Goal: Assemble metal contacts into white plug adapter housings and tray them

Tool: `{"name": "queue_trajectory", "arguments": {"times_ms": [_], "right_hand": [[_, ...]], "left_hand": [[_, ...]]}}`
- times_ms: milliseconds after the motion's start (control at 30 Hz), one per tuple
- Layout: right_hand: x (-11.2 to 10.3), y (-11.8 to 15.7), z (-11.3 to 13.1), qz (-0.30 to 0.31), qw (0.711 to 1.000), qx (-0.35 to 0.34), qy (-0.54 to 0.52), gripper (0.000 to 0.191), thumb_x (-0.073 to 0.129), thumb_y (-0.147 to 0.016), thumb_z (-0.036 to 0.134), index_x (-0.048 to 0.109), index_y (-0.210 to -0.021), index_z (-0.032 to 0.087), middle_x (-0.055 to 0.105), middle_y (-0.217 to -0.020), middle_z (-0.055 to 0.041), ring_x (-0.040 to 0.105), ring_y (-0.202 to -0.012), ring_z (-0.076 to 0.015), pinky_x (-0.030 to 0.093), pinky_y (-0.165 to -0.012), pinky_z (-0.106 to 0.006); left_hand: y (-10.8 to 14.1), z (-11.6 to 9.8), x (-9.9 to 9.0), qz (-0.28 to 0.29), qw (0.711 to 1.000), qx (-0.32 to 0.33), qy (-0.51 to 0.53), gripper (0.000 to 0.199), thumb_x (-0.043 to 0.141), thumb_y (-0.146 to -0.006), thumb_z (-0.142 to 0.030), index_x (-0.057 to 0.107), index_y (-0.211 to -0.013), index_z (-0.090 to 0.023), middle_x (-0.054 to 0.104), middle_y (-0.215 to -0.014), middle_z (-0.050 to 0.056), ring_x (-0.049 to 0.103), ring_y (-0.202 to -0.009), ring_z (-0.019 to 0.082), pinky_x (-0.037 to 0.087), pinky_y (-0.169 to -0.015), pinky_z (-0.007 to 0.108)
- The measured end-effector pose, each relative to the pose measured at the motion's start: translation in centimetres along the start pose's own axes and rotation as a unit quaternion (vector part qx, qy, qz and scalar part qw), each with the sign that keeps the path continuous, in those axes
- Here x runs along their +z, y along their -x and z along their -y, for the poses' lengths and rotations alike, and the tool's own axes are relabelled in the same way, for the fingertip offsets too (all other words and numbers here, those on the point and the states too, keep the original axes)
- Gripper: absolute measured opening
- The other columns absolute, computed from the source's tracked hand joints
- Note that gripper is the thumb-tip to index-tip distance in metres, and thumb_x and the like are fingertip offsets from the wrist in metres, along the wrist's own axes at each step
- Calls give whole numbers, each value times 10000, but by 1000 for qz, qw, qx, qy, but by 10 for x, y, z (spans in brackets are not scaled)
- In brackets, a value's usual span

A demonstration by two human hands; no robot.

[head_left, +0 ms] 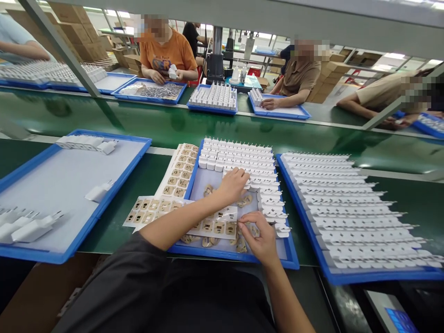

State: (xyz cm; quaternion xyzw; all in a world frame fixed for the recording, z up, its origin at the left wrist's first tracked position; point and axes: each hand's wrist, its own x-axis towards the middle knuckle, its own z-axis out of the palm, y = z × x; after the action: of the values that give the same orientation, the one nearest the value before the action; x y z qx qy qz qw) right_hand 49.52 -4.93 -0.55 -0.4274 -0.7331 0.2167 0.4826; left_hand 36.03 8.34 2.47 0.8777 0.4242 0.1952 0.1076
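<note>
A blue-rimmed tray (291, 259) in front of me holds rows of white plug adapters (239, 155) with their pins up or outward. Over the inner end of these rows is my left hand (236, 184), its fingers curled down; what they hold, if anything, is hidden. My right hand (260, 236) is closer to me, thumb and forefinger pinched at the right end of a sheet of tan die-cut stickers (208, 226). That sheet lies across the tray's left rim. Loose tan pieces (244, 200) are scattered on the tray floor under and around my hands.
Another sticker sheet (180, 169) lies left of the tray. A full tray of adapters (333, 203) stands to the right. The left tray (86, 180) has several adapters at its ends. Beyond the green belt (166, 122), people work at trays; a metal beam crosses overhead.
</note>
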Motion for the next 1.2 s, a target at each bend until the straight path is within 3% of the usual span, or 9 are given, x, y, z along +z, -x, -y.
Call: {"name": "queue_trajectory", "arguments": {"times_ms": [133, 233, 300, 400, 500, 667, 767, 967, 1200], "right_hand": [[0, -2, 0, -12, 996, 30, -78, 162, 627, -891, 101, 637, -953, 250, 671, -880, -23, 625, -853, -202, 486, -779, -349], [2, -5, 6, 1, 982, 50, -184, 142, 627, -901, 123, 640, -950, 256, 655, -859, -19, 619, -827, -195, 490, -756, -346], [4, -8, 13, 19, 969, 54, -240, 132, 631, -904, 135, 643, -948, 259, 648, -846, -18, 613, -806, -191, 488, -741, -344], [7, -11, 25, 38, 957, 55, -282, 124, 645, -899, 146, 652, -943, 261, 648, -832, -16, 606, -788, -187, 480, -734, -340], [8, -12, 30, 26, 952, 67, -296, 116, 646, -903, 155, 657, -940, 264, 643, -832, -14, 597, -794, -185, 468, -744, -338], [12, -10, 30, 5, 944, 109, -312, 97, 649, -909, 172, 662, -932, 265, 631, -840, -11, 586, -806, -177, 460, -734, -313], [13, -8, 34, 10, 931, 125, -342, 78, 656, -906, 187, 663, -917, 263, 624, -818, -4, 582, -786, -169, 465, -713, -297], [7, -9, 44, -36, 927, 155, -340, 43, 663, -908, 215, 665, -912, 259, 619, -824, 0, 575, -793, -159, 467, -724, -282], [8, -19, 48, -53, 933, 210, -288, 19, 672, -905, 256, 661, -892, 247, 627, -871, -17, 599, -862, -181, 497, -786, -309]], "left_hand": [[44, -2, -29, -1, 964, -68, 257, 346, 752, -809, -352, 537, -1013, -174, 622, -1016, 53, 631, -854, 171, 539, -771, 298], [83, -4, -39, -22, 789, -173, 589, 431, 808, -745, -390, 541, -1021, -196, 615, -977, 25, 637, -858, 153, 539, -743, 260], [103, -5, -35, -29, 679, -213, 702, 479, 838, -713, -382, 558, -1064, -213, 620, -959, 13, 635, -845, 141, 534, -726, 241], [124, -5, -21, -13, 598, -228, 768, 518, 838, -720, -383, 605, -1161, -239, 649, -992, 27, 647, -849, 148, 543, -745, 252], [135, -3, -11, -18, 638, -193, 745, 472, 831, -733, -356, 673, -1162, -239, 662, -1050, 51, 648, -938, 185, 547, -809, 278], [142, -5, -10, -73, 846, -95, 520, 464, 653, -897, -317, 593, -1355, -277, 553, -1353, 108, 535, -1265, 288, 472, -1047, 419], [144, -8, -9, -108, 917, -36, 381, 586, 656, -893, -319, 481, -1450, -274, 560, -1396, 121, 529, -1297, 296, 420, -1110, 447], [148, -13, -9, -174, 935, -22, 310, 473, 694, -876, -298, 559, -1327, -262, 699, -1239, 95, 675, -1122, 246, 539, -959, 367], [146, -18, -24, -168, 941, 16, 292, 492, 719, -851, -252, 574, -1321, -269, 703, -1239, 95, 672, -1126, 248, 529, -966, 378]]}}
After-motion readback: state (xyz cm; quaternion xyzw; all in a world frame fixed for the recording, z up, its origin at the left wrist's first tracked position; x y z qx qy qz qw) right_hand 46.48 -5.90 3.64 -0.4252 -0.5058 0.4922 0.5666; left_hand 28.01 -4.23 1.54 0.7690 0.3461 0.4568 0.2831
